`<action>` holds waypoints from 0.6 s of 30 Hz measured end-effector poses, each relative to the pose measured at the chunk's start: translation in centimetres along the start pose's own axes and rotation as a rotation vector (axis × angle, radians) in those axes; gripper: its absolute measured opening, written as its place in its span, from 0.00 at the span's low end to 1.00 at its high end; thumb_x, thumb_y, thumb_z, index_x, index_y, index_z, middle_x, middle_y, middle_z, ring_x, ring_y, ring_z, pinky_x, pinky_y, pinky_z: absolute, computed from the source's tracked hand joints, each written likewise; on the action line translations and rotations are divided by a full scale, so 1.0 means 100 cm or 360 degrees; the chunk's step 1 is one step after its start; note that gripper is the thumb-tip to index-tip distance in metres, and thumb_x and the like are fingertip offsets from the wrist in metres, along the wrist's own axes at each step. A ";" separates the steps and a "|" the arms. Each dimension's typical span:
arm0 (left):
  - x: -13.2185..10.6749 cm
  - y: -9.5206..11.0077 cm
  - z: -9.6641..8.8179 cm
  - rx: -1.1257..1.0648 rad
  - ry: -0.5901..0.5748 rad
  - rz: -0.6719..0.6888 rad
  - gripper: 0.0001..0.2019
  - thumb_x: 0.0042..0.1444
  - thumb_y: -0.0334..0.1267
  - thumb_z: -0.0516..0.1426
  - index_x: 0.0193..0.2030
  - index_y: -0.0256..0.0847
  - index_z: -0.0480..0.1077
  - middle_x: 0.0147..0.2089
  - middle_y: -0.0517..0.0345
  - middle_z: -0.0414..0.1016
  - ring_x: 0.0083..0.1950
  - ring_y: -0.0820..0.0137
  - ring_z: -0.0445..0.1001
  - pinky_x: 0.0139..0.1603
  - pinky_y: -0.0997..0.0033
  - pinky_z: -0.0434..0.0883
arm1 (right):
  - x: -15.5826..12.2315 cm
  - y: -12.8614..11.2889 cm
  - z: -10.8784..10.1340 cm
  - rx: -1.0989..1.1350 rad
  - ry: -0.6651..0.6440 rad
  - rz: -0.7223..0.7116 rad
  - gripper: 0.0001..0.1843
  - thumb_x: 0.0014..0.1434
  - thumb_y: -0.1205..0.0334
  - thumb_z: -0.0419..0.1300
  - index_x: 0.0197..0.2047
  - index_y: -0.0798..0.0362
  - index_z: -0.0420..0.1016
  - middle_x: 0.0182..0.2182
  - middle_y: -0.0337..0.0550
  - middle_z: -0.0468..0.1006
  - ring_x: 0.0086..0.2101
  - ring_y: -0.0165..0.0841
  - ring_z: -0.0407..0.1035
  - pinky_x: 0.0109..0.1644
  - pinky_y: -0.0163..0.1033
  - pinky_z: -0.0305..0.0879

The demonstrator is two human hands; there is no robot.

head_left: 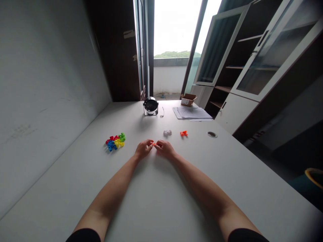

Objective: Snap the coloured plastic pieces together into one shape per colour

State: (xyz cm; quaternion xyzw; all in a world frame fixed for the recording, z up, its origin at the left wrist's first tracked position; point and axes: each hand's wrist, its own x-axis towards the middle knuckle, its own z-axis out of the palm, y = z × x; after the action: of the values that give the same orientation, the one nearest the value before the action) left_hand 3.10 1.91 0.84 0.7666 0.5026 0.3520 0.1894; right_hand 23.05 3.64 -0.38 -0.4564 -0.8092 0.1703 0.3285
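Note:
My left hand (143, 148) and my right hand (165, 148) meet over the middle of the white table (151, 195). Between their fingertips is a small orange plastic piece (154, 144), pinched from both sides; fingers cover most of it, so its exact shape is hidden. Just beyond my right hand lies a little group of whitish plastic pieces (167, 132). Farther right are more orange pieces (184, 133). Left of my left hand sits a pile of red, blue, green and yellow plastic pieces (115, 142).
A round black-and-silver device on a stand (150, 106) is at the back, with a short thin cord (162, 112) beside it. Papers (193, 113) and an open cardboard box (188, 99) lie back right. A cable hole (212, 134) is cut in the tabletop. A wall (50, 101) borders the left.

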 end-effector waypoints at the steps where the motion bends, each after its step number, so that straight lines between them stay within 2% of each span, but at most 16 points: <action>1: 0.000 0.000 0.000 -0.0003 0.0002 0.0004 0.12 0.61 0.39 0.56 0.51 0.45 0.73 0.43 0.59 0.81 0.37 0.71 0.76 0.43 0.72 0.70 | 0.000 0.000 0.000 -0.0008 0.0004 0.0007 0.15 0.63 0.51 0.58 0.29 0.52 0.71 0.24 0.35 0.71 0.25 0.27 0.60 0.32 0.32 0.52; 8: -0.001 0.002 -0.001 -0.0034 -0.0007 0.0037 0.11 0.61 0.36 0.56 0.49 0.45 0.73 0.41 0.59 0.81 0.38 0.71 0.77 0.44 0.73 0.71 | 0.000 -0.002 -0.001 -0.0045 0.0015 0.0021 0.19 0.64 0.50 0.57 0.26 0.52 0.70 0.23 0.35 0.68 0.25 0.27 0.58 0.32 0.33 0.50; 18: 0.000 0.004 -0.003 -0.0014 -0.0005 0.0051 0.10 0.63 0.41 0.56 0.48 0.46 0.74 0.42 0.59 0.81 0.40 0.70 0.77 0.44 0.72 0.71 | 0.001 -0.002 -0.002 -0.0070 0.0002 0.0018 0.22 0.68 0.47 0.51 0.28 0.52 0.71 0.25 0.37 0.71 0.26 0.28 0.60 0.32 0.32 0.51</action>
State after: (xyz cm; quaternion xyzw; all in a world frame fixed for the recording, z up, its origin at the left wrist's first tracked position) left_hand 3.18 1.69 1.29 0.7744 0.4883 0.3559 0.1877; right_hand 23.05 3.67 -0.08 -0.4681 -0.8100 0.1541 0.3179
